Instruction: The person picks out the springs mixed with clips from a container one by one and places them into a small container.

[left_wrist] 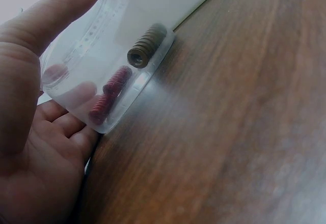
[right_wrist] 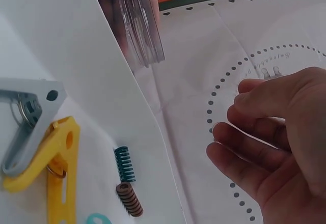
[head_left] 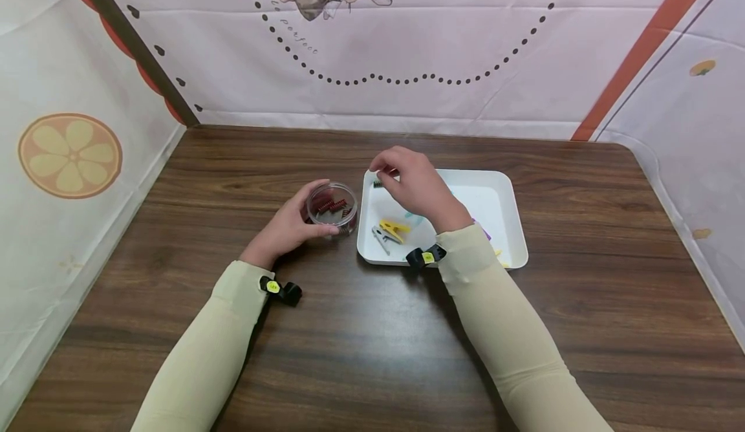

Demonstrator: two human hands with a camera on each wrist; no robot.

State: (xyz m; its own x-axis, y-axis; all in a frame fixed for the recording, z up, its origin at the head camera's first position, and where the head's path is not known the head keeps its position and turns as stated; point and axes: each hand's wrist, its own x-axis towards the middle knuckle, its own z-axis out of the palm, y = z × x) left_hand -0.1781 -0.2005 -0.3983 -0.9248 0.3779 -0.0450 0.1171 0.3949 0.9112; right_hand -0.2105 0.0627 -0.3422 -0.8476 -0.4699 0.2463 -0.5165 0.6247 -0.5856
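My left hand [head_left: 289, 225] holds a clear round plastic jar [head_left: 343, 189] between thumb and fingers, upright on the table. Inside lie red springs [left_wrist: 118, 80] and a brown spring [left_wrist: 146, 47]. Above the far left corner of the white tray [head_left: 491, 189] hovers my right hand [head_left: 416, 183], fingers loosely bent, with nothing visible between them. In the right wrist view, a dark teal spring [right_wrist: 125, 164] and a brown spring [right_wrist: 129, 199] lie in the tray below that hand [right_wrist: 285, 127]. A yellow clip [head_left: 394, 227] and a grey clip [head_left: 382, 237] also rest in the tray.
Just left of the tray's edge stands the jar. Partly hidden by the right forearm, purple [head_left: 482, 229] and yellow pieces [head_left: 498, 253] lie in the tray, with something light blue [right_wrist: 98, 219] near the clips. A printed cloth [head_left: 436, 44] rises behind the wooden table [head_left: 349, 341].
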